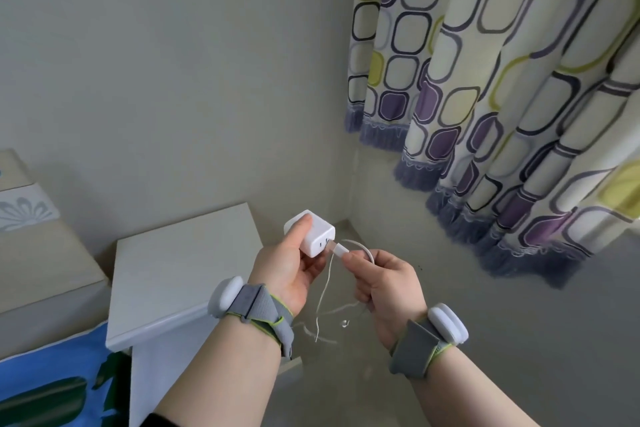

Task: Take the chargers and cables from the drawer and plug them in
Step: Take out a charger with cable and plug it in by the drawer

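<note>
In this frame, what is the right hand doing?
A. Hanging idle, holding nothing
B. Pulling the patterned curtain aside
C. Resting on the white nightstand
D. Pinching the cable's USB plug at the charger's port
D: the right hand pinches the white cable's USB plug against the port face of the white charger, which the left hand grips.

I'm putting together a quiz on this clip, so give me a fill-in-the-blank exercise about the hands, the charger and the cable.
1. The left hand holds a white ____.
2. The right hand pinches the cable's ____ at the charger.
3. The loose white cable hangs ____ the hands.
4. The patterned ____ hangs on the right.

Missing words: charger; plug; below; curtain
</note>
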The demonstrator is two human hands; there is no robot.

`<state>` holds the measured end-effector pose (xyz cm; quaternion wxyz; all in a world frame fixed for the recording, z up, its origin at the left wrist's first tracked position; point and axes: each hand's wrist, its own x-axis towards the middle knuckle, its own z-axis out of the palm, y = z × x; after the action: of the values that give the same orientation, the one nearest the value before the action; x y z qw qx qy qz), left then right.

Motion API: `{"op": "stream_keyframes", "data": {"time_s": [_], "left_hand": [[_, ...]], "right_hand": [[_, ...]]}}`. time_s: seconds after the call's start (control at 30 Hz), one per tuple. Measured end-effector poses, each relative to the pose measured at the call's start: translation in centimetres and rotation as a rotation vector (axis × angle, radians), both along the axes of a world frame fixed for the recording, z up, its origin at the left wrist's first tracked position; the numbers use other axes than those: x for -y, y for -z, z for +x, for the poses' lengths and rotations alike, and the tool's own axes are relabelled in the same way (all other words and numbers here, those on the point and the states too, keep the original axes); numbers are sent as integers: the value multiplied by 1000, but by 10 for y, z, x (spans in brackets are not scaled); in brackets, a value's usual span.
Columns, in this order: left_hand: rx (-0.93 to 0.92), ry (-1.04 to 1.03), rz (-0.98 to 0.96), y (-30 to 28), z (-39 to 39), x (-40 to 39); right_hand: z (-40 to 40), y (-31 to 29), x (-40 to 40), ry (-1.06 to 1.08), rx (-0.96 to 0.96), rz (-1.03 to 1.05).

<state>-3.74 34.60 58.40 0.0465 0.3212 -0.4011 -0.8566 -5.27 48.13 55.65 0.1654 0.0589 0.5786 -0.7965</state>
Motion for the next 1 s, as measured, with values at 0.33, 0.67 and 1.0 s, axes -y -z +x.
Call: {"op": "stream_keyframes", "data": {"time_s": [0.33,0.67,1.0], "left_hand": [[18,87,-129,-11,-17,-3],[3,118,-94,-16,-15,20],[-110,249,19,-15,-8,44]], "right_hand": [[-1,-11,5,84,-97,75],[2,-19,22,93,-77,15],[-13,-29,45,5,25,-42]]}}
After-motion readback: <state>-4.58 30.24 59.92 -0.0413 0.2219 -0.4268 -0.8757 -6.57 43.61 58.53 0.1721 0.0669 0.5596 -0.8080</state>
